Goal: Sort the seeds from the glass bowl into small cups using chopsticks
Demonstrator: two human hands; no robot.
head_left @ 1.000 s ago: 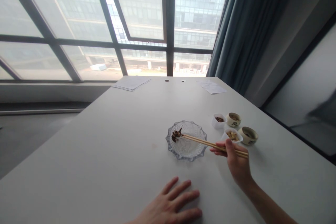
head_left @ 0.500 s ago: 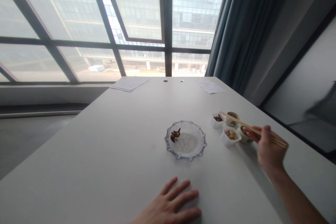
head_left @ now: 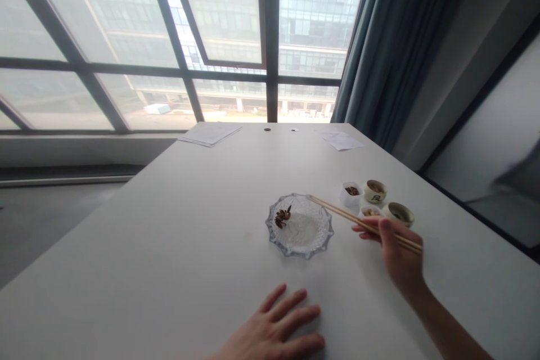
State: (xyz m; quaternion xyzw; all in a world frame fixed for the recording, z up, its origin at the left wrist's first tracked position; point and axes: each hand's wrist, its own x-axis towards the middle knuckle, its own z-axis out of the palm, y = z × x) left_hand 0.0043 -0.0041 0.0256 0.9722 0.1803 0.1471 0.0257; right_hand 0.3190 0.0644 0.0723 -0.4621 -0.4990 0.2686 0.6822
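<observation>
My right hand (head_left: pixel 394 244) is closed around a pair of wooden chopsticks (head_left: pixel 352 216). Their tips are over the far right rim of a scalloped clear glass plate (head_left: pixel 298 247); whether they pinch anything is too small to tell. Several dark brown, elongated dried pieces (head_left: pixel 282 216) lie at the plate's left side. My left hand (head_left: pixel 276 323) rests flat on the table in front of the plate, fingers spread, holding nothing. A white plastic cup (head_left: pixel 350 198) contains similar brown pieces. Partly hidden behind my right hand is a second white cup (head_left: pixel 371 211) with pale yellowish pieces.
Two small cream ceramic cups stand at the right: one with a dark character (head_left: pixel 374 192), another nearer my right hand (head_left: pixel 400 212). Paper sheets (head_left: pixel 211 134) lie at the table's far left, more paper (head_left: pixel 341 139) at far right. Windows and a blue-grey curtain (head_left: pixel 371 56) rise beyond.
My right hand has moved left with the chopsticks, from above the small cups to the glass plate's right rim. My left hand stays in place.
</observation>
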